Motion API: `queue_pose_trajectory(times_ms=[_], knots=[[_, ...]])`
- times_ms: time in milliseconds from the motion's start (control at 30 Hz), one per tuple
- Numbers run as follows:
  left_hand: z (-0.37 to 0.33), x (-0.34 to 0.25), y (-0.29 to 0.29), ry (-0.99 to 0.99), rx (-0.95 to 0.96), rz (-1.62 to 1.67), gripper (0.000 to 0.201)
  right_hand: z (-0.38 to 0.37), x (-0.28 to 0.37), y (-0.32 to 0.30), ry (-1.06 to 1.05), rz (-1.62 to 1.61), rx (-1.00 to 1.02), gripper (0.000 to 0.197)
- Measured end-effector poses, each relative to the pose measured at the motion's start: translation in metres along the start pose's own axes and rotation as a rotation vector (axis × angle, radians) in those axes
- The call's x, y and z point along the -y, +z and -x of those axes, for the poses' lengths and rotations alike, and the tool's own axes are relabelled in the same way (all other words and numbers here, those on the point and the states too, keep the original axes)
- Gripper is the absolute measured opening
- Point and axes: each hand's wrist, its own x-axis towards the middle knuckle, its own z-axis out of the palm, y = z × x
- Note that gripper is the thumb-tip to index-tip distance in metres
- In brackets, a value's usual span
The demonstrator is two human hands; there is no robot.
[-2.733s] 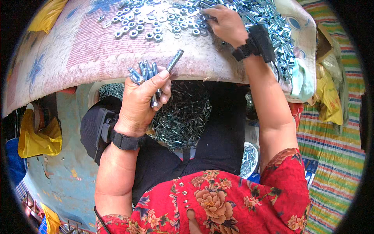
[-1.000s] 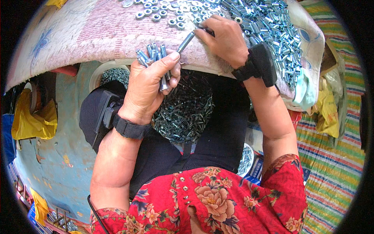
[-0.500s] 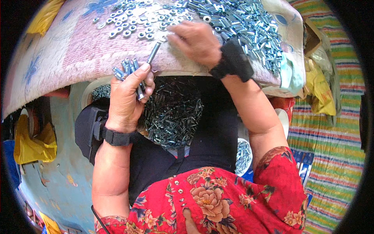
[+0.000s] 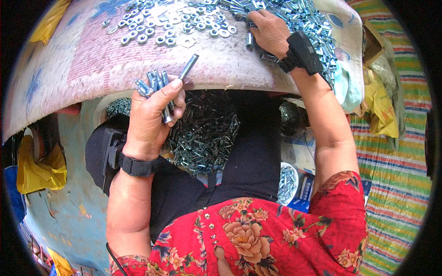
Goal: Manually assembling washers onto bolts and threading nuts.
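Note:
My left hand (image 4: 154,103) is closed around several silver bolts (image 4: 152,83) in front of the cloth-covered work surface. One threaded bolt (image 4: 189,67) sticks out past the thumb, pointing away and to the right, its threaded end bare. My right hand (image 4: 271,34) is at the near left edge of a heap of short metal sleeves (image 4: 306,34), fingers bent down among them. What its fingertips hold, if anything, is hidden. One sleeve (image 4: 249,40) lies just beside the thumb. Left of the heap, nuts (image 4: 149,31) and flat washers (image 4: 188,42) are spread out.
Below the surface's edge, a dark mass of small metal pieces (image 4: 202,138) sits between my legs. A white tub of metal parts (image 4: 286,184) stands right of my thigh. Yellow bags (image 4: 43,165) hang at left, and a striped sheet (image 4: 391,184) covers the right side.
My right hand has moved right, from beside the washers near the bolt's tip to the sleeve heap. My left hand keeps its bolts; the projecting bolt now leans further right.

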Motion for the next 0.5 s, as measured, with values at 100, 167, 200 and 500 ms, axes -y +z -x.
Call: queue_pose_trajectory(times_ms=[100,167,200,500], knots=[[-0.001,-0.001,-0.002,0.007,-0.015,-0.042,0.013,-0.007,-0.001,0.006,-0.082,0.026,-0.072,0.023],[-0.002,0.000,-0.003,0.000,-0.011,-0.029,0.013,-0.005,-0.003,0.003,-0.078,0.012,-0.104,0.022],[-0.003,0.001,-0.003,-0.005,0.007,-0.010,0.014,-0.004,-0.007,0.001,-0.069,0.012,-0.137,0.021],[0.000,-0.002,-0.003,0.014,0.041,-0.062,0.015,0.023,0.112,-0.053,0.100,-1.415,-0.057,0.014]])
